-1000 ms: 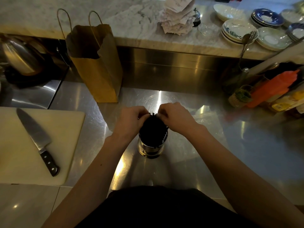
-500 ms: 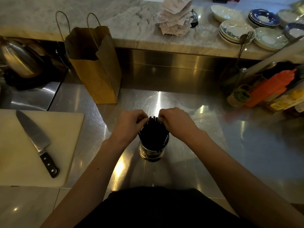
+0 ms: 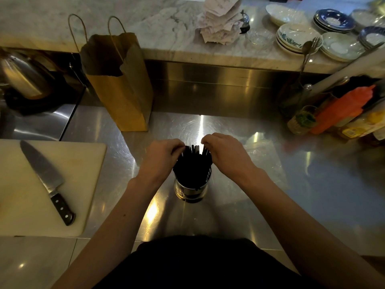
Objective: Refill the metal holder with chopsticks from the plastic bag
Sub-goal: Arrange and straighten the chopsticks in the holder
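Black chopsticks [image 3: 192, 163] upright in metal holder [image 3: 190, 191], long axis vert., ends up

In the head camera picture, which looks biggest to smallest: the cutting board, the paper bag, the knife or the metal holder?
1. cutting board
2. paper bag
3. knife and metal holder: unsure; the knife is longer, the holder fatter and partly hidden.

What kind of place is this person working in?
Most likely a restaurant or café kitchen: a stainless steel counter, stacked plates beside a wad of paper slips, and a metal holder packed with chopsticks.
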`<state>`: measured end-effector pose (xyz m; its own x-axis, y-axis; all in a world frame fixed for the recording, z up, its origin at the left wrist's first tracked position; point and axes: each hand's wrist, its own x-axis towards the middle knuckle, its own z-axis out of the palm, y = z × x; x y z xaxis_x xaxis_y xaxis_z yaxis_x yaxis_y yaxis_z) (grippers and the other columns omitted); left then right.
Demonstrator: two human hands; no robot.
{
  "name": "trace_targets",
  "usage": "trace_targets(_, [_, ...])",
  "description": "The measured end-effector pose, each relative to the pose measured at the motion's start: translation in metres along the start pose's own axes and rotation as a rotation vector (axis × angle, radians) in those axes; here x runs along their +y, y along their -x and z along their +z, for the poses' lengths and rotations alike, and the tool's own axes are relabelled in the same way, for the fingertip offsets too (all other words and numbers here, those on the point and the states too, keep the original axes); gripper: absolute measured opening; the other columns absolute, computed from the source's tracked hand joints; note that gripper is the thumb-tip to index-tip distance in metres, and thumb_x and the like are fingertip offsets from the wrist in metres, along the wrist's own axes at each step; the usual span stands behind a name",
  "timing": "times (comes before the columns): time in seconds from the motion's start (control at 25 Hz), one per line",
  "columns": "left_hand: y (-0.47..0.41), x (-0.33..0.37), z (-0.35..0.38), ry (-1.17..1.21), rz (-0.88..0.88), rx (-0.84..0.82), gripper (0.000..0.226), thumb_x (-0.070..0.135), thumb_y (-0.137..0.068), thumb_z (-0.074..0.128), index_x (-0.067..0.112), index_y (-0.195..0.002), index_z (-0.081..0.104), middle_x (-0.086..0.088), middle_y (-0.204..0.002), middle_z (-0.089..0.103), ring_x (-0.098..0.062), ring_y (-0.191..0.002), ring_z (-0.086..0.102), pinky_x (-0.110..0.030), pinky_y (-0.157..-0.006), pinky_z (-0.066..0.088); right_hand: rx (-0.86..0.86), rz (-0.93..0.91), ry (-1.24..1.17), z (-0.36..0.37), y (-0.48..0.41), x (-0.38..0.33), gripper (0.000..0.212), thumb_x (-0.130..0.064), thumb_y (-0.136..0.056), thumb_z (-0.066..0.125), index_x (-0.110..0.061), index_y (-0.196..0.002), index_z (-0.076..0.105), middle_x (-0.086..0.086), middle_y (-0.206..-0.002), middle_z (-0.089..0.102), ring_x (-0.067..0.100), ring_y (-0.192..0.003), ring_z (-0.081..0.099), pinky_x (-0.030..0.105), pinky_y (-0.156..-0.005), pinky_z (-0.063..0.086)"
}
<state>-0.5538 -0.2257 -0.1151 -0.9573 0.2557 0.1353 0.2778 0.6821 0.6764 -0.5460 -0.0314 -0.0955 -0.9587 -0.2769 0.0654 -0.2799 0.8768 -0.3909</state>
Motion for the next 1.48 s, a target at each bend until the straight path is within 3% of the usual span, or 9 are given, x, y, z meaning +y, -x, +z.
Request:
trace_targets(0.2, [-0.001, -0.001, -0.003, -0.004, -0.013, -0.020, 0.012, 0.015, -0.092, 0.064, 0.013, -0.100, 0.073, -0.003, -0.092, 0.074, -0.013, -0.081, 0.067, -0.027, -0.078, 0.055, 0.117, -0.014, -0.003, -0.013, 0.002, 0.003, 0.013, -0.013, -0.095, 0.053, -0.015, -0.101, 0.065, 0.002, -0.090, 0.068, 0.023, -0.081, 0.062, 0.041, -0.069, 0.054])
trace_targets(0.36, [-0.001, 0.006, -0.005, -0.014, -0.018, 0.049, 0.021, 0.014, -0.093, 0.063, 0.011, -0.113, 0.069, -0.006, -0.098, 0.074, -0.017, -0.086, 0.069, -0.024, -0.081, 0.052, 0.261, 0.044, -0.125, -0.036, 0.001, 0.009, 0.013, -0.011, -0.094, 0.056, -0.011, -0.096, 0.069, 0.005, -0.089, 0.071, 0.022, -0.078, 0.064, 0.040, -0.073, 0.054])
trace_targets(0.52, [0.000, 0.004, -0.006, 0.003, -0.006, 0.039, 0.020, 0.016, -0.092, 0.064, 0.014, -0.111, 0.070, -0.003, -0.096, 0.074, -0.013, -0.083, 0.068, -0.029, -0.081, 0.056, 0.391, 0.124, -0.205, -0.063, 0.006, 0.010, 0.012, -0.009, -0.092, 0.060, -0.009, -0.099, 0.070, 0.001, -0.090, 0.070, 0.008, -0.078, 0.063, 0.015, -0.075, 0.050])
trace_targets(0.68, [0.002, 0.001, -0.005, 0.053, -0.034, 0.014, 0.012, 0.014, -0.091, 0.065, 0.014, -0.101, 0.073, 0.000, -0.092, 0.073, -0.006, -0.080, 0.066, -0.010, -0.075, 0.047, 0.544, 0.257, -0.319, -0.080, 0.012, 0.026, 0.014, -0.011, -0.093, 0.060, -0.014, -0.103, 0.069, -0.010, -0.088, 0.063, -0.012, -0.077, 0.057, 0.000, -0.075, 0.044])
trace_targets(0.84, [0.003, 0.001, -0.005, 0.079, -0.045, 0.041, 0.014, 0.014, -0.093, 0.061, 0.014, -0.102, 0.072, 0.004, -0.092, 0.070, -0.005, -0.081, 0.064, -0.015, -0.076, 0.052, 0.681, 0.386, -0.501, -0.081, 0.020, 0.041, 0.014, -0.010, -0.094, 0.057, -0.011, -0.103, 0.067, -0.004, -0.089, 0.064, -0.013, -0.079, 0.061, 0.006, -0.074, 0.048])
trace_targets(0.92, [0.004, 0.005, -0.005, 0.108, -0.095, 0.089, 0.019, 0.016, -0.096, 0.057, 0.015, -0.111, 0.068, 0.006, -0.098, 0.067, -0.001, -0.081, 0.060, -0.007, -0.073, 0.047, 0.725, 0.460, -0.624, -0.073, 0.024, 0.046, 0.014, -0.007, -0.094, 0.057, -0.007, -0.103, 0.068, 0.001, -0.089, 0.066, -0.008, -0.077, 0.063, 0.011, -0.072, 0.050])
trace_targets(1.08, [0.008, 0.020, -0.013, 0.383, -0.275, 0.174, 0.029, 0.021, -0.091, 0.065, 0.024, -0.120, 0.061, 0.010, -0.109, 0.067, -0.002, -0.090, 0.064, -0.014, -0.079, 0.054, 0.798, 0.621, -1.027, -0.050, 0.029, 0.046, 0.010, -0.006, -0.095, 0.057, -0.007, -0.098, 0.066, 0.000, -0.083, 0.067, 0.004, -0.072, 0.066, 0.022, -0.076, 0.055])
trace_targets(1.24, [0.009, 0.043, -0.023, 0.911, -0.359, 0.018, 0.057, 0.026, -0.074, 0.075, 0.023, -0.127, 0.054, -0.001, -0.114, 0.068, -0.014, -0.094, 0.071, -0.023, -0.076, 0.056, 0.769, 0.716, -1.291, -0.017, 0.030, 0.020, 0.014, 0.000, -0.094, 0.055, -0.010, -0.090, 0.064, 0.002, -0.081, 0.067, 0.008, -0.069, 0.066, 0.022, -0.073, 0.054])
trace_targets(1.48, [0.006, 0.052, -0.020, 0.992, -0.374, 0.252, 0.029, 0.024, -0.094, 0.056, 0.001, -0.108, 0.065, -0.004, -0.094, 0.074, -0.012, -0.078, 0.069, -0.023, -0.072, 0.054, 0.436, 0.621, -1.207, 0.010, 0.036, -0.001, 0.011, -0.003, -0.094, 0.056, -0.004, -0.096, 0.066, 0.010, -0.086, 0.071, 0.016, -0.076, 0.071, 0.025, -0.076, 0.058])
